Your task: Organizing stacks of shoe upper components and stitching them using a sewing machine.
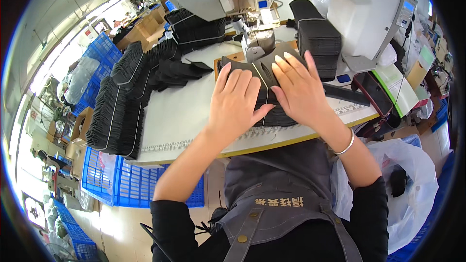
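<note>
Both my hands lie on a bundle of black fabric pieces [263,98], which has a pale band around it. My left hand [234,102] rests on the bundle's left part, fingers stretched and thumb pointing inward. Over the right part my right hand [302,87] lies flat with its fingers spread, a bracelet on the wrist. Just beyond the fingertips stands the metal head of a sewing machine [258,41]. A tall stack of black pieces [318,41], also banded, is to the right of it. What lies under my palms is hidden.
Banded black bundles [109,116] line the white table's [167,111] left side, near loose black pieces [177,73]. A phone [374,92] lies at the right. Below are a blue crate [145,184] and a clear plastic bag [417,189]. A measuring tape [165,145] runs along the front edge.
</note>
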{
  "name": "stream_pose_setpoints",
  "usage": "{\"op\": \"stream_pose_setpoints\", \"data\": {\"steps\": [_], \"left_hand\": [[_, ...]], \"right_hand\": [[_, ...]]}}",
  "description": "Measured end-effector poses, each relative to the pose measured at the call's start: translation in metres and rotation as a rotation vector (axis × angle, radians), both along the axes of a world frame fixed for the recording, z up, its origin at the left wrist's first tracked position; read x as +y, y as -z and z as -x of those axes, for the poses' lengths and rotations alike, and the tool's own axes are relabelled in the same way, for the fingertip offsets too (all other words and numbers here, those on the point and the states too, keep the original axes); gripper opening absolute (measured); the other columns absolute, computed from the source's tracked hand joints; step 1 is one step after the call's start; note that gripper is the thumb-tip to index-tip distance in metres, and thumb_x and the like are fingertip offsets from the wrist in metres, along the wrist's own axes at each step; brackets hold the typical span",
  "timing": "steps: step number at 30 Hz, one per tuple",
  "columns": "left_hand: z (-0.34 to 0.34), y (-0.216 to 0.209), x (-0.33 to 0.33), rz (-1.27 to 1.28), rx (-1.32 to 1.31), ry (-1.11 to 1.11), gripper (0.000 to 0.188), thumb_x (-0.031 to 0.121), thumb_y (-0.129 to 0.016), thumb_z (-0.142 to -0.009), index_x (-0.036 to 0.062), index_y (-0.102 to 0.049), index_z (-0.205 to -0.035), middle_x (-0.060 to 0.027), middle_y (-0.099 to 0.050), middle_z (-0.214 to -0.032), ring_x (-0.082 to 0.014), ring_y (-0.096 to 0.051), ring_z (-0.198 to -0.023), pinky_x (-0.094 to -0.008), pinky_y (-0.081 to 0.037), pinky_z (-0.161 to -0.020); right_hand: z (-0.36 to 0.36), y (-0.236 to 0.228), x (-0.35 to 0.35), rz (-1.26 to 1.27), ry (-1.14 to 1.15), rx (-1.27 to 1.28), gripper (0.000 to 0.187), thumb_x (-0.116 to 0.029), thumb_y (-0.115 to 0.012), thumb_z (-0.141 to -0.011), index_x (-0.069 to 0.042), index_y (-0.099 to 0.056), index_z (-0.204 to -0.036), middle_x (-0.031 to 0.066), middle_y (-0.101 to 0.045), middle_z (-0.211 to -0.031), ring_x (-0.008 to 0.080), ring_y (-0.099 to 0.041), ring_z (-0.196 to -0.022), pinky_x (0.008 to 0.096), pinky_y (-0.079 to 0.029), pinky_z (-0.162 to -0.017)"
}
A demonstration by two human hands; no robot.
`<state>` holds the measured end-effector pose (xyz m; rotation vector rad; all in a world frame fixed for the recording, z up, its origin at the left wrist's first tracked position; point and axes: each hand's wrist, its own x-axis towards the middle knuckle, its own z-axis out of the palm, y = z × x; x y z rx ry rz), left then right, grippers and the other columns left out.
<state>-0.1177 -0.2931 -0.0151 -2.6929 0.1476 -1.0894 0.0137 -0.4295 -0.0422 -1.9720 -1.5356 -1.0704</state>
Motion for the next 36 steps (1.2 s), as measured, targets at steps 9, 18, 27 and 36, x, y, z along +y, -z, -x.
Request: {"op": "stream_pose_setpoints", "data": {"steps": [9,18,27,36], "left_hand": [[-0.005,0.02,-0.011,0.055,-0.062,-0.158,0.064,0.027,-0.08,-0.058,0.0042,-0.048,-0.109,-0.0127,-0.05,-0.11,-0.0308,-0.047,-0.105,-0.058,-0.024,-0.105],[-0.027,0.038,-0.026,-0.192,-0.175,-0.393,0.035,0.009,-0.057,-0.073,-0.0012,-0.05,-0.105,-0.0175,-0.051,-0.1,-0.0338,-0.05,-0.102,-0.0564,-0.029,-0.105],[0.007,-0.009,0.015,0.051,-0.324,-0.24,0.015,0.001,-0.057,-0.069,0.0074,-0.056,-0.082,-0.0061,-0.053,-0.083,-0.0261,-0.056,-0.077,-0.0375,-0.047,-0.072],[-0.012,0.009,0.099,1.031,-0.232,-0.161,0.025,-0.01,-0.043,-0.07,-0.0006,-0.062,-0.082,-0.0122,-0.062,-0.075,-0.0234,-0.063,-0.066,-0.0317,-0.05,-0.06]], "right_hand": [[0.001,0.003,0.005,-0.015,-0.01,-0.011,0.043,-0.029,-0.059,-0.086,0.001,-0.057,-0.118,0.0131,-0.057,-0.122,0.0286,-0.046,-0.123,0.0564,-0.025,-0.109],[0.003,0.006,0.007,-0.031,-0.013,-0.012,0.041,-0.028,-0.057,-0.088,0.0,-0.058,-0.118,0.0129,-0.056,-0.122,0.0287,-0.045,-0.123,0.0527,-0.03,-0.107],[-0.002,0.009,0.004,-0.062,-0.038,0.003,0.039,-0.024,-0.06,-0.087,-0.001,-0.058,-0.118,0.0119,-0.057,-0.121,0.0285,-0.047,-0.122,0.049,-0.03,-0.108],[-0.006,0.014,0.013,-0.08,-0.004,-0.062,0.039,-0.033,-0.058,-0.088,-0.001,-0.059,-0.11,0.0125,-0.058,-0.115,0.0279,-0.047,-0.118,0.0523,-0.033,-0.105]]}}
